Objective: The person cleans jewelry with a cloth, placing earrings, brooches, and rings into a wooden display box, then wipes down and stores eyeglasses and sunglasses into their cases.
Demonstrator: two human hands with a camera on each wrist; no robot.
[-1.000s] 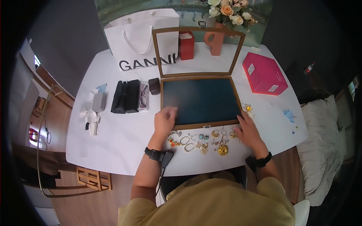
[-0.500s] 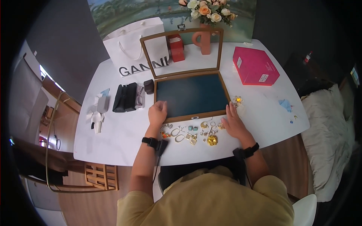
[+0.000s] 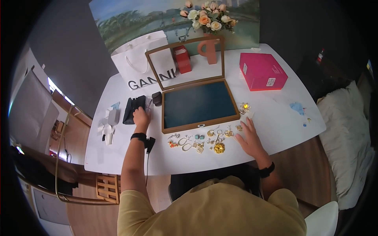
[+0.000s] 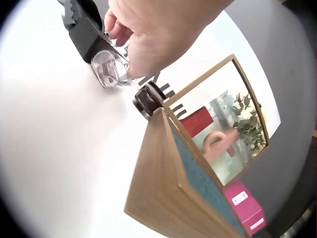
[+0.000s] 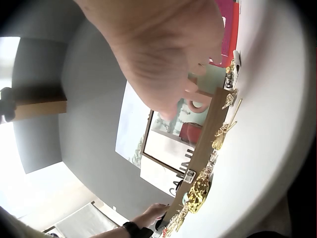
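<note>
My left hand (image 3: 141, 117) reaches over the black glasses case (image 3: 130, 111), its fingers bent. In the left wrist view, the thumb overlaps the edge of a pair of clear-framed eyeglasses (image 4: 106, 67) beside the case; I cannot tell whether the hand pinches them. My right hand (image 3: 250, 139), fingers spread and holding nothing, is by the front right corner of a wooden display box (image 3: 181, 128). The box has a dark teal lining (image 3: 197, 104) and its framed lid (image 3: 225, 59) stands raised. Along its front lie earrings, rings and a large gold flower-shaped piece (image 3: 219, 148).
A dark brown small case (image 3: 156, 99) stands left of the box. A white paper bag (image 3: 130, 67), a red box (image 3: 182, 61) and a pink vase (image 3: 211, 55) with flowers are behind it. A pink box (image 3: 262, 70) is at the right, a grey case (image 3: 113, 117) at the left.
My left hand has left the display box's front left corner and moved left to the glasses case and eyeglasses. The right hand has come slightly away from the box's right edge. The head view has shifted.
</note>
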